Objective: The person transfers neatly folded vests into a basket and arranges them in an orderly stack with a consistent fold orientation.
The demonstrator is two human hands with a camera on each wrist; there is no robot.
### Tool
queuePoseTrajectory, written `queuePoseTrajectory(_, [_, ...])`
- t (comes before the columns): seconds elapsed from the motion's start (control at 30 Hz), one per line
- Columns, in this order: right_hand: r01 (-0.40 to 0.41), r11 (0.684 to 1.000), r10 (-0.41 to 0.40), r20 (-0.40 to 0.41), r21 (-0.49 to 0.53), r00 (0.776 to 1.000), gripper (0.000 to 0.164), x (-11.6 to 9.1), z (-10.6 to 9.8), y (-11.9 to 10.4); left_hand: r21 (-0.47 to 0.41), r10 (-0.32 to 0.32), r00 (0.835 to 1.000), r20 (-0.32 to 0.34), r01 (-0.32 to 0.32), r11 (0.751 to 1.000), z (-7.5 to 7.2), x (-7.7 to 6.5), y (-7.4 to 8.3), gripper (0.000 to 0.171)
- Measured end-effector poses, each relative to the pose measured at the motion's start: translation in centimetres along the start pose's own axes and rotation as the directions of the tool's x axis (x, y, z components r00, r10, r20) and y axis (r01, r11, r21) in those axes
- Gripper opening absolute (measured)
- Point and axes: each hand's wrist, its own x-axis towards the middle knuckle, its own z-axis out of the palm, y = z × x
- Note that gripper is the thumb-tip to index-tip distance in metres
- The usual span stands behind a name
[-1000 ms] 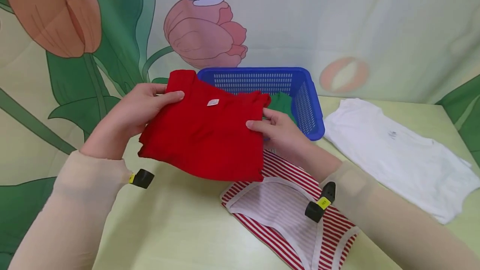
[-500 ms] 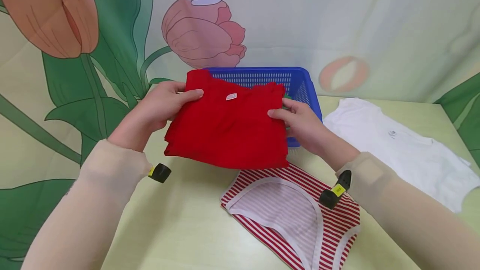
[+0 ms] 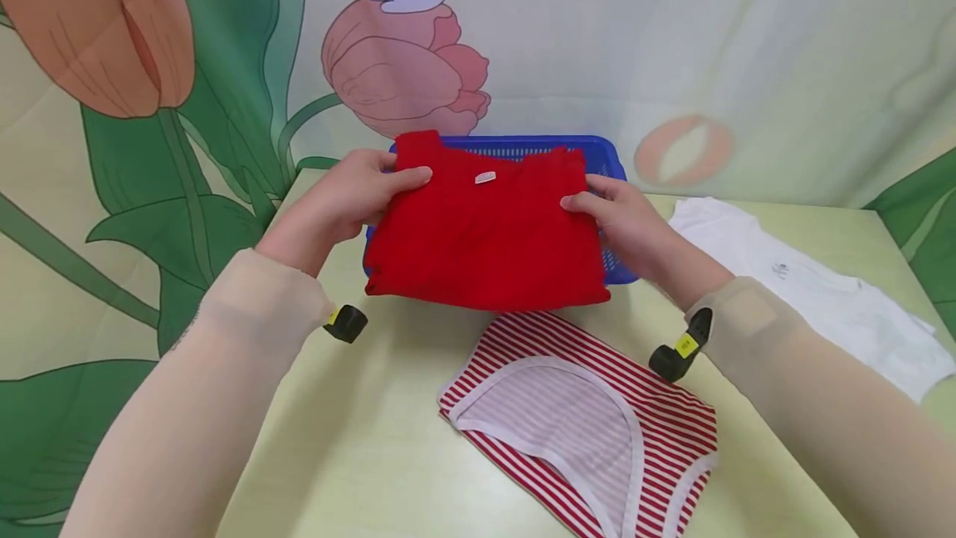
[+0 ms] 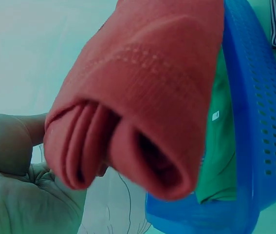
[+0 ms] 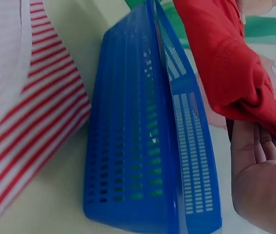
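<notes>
A folded red garment (image 3: 489, 231) with a small white label near its upper edge hangs over the blue basket (image 3: 623, 268). My left hand (image 3: 362, 189) grips its left side, thumb on top and fingers beneath. On the opposite side my right hand (image 3: 623, 214) pinches the edge the same way. The left wrist view shows the rolled layers of the red garment (image 4: 142, 107) from the end, above a green garment (image 4: 220, 146) in the basket. In the right wrist view, the basket's perforated wall (image 5: 123, 136) stands below the red cloth (image 5: 230, 63).
Red-and-white striped underpants (image 3: 553, 405) lie flat on the pale table (image 3: 358, 447) in front of the basket. A white T-shirt (image 3: 814, 289) lies to the right, partly behind my right forearm. Behind everything hangs a printed curtain (image 3: 582, 40) with flowers.
Both hands have carried the red garment to the right and slightly away from me, from beside the basket to above it. The striped underpants and white T-shirt stay put.
</notes>
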Motion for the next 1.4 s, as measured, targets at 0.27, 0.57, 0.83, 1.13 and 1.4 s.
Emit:
queuePoseTrajectory(0.27, [-0.013,1.000,0.013,0.010,-0.017,1.000,0.035,1.8,-1.2,-0.5,-0.005,-0.027,1.000,-0.017,0.026,1.000,0.4,1.6,0.7,0.040])
queuePoseTrajectory(0.57, [-0.031,0.995,0.029,-0.018,-0.090,0.999,0.046,3.5,-2.0,-1.1,0.048,0.010,0.996,-0.091,-0.006,0.999,0.4,3.0,1.0,0.040])
queuePoseTrajectory(0.83, [-0.059,0.977,0.048,-0.057,-0.205,0.997,0.047,5.3,-2.3,-0.6,0.115,0.026,0.991,-0.132,-0.010,0.993,0.6,4.8,0.5,0.038])
queuePoseTrajectory(1.13, [-0.065,0.938,0.056,-0.037,-0.340,0.998,0.045,6.1,-2.4,0.5,0.251,-0.018,0.985,-0.172,0.062,0.966,1.5,6.1,-0.6,0.041])
queuePoseTrajectory(1.4, [-0.048,0.856,0.033,-0.038,-0.515,0.999,0.044,6.9,-2.5,1.6,0.316,-0.105,0.977,-0.188,0.161,0.935,2.8,7.6,-1.2,0.048])
